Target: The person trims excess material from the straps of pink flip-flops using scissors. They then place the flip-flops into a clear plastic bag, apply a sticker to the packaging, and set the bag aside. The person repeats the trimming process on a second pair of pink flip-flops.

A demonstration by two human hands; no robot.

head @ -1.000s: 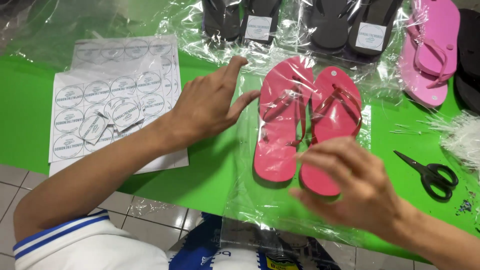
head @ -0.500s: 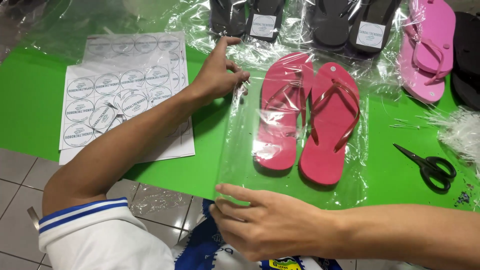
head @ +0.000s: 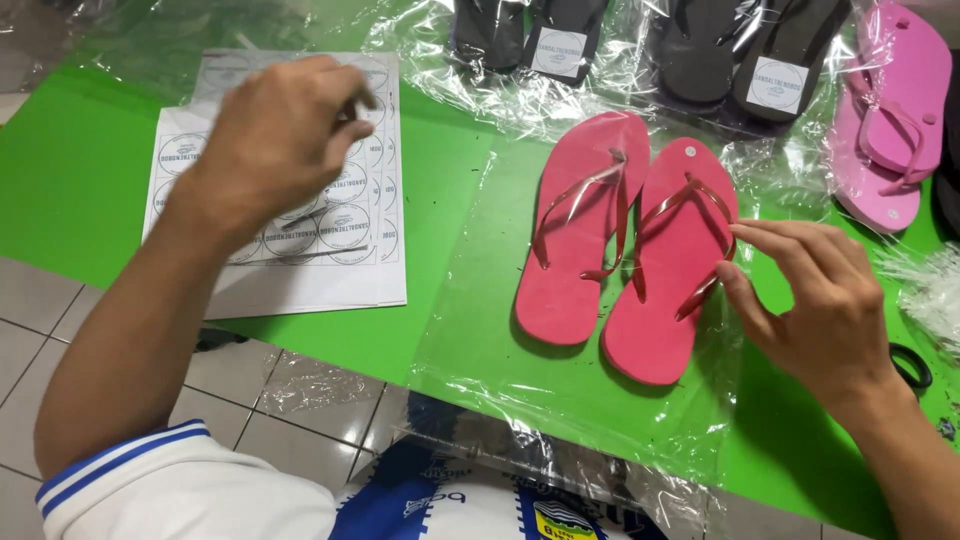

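A pair of red flip-flops [head: 620, 250] lies inside a clear plastic bag [head: 480, 330] on the green table [head: 80, 190]. My right hand [head: 810, 300] rests at the bag's right side, fingertips touching the plastic beside the right sandal, holding nothing I can make out. My left hand [head: 275, 135] hovers over a white sheet of round stickers [head: 330, 250] at the left, fingers curled together above it; whether it pinches a sticker I cannot tell.
Bagged black flip-flops [head: 560, 40] with round labels lie along the table's far edge, a pink pair [head: 890, 120] at the far right. Black scissors [head: 910, 365] peek out behind my right wrist. Loose plastic bags [head: 935, 290] lie at the right. Tiled floor shows below the table's near edge.
My left hand left the bag's top corner and moved left over the sticker sheet. My right hand went from the bag's bottom edge to its right side.
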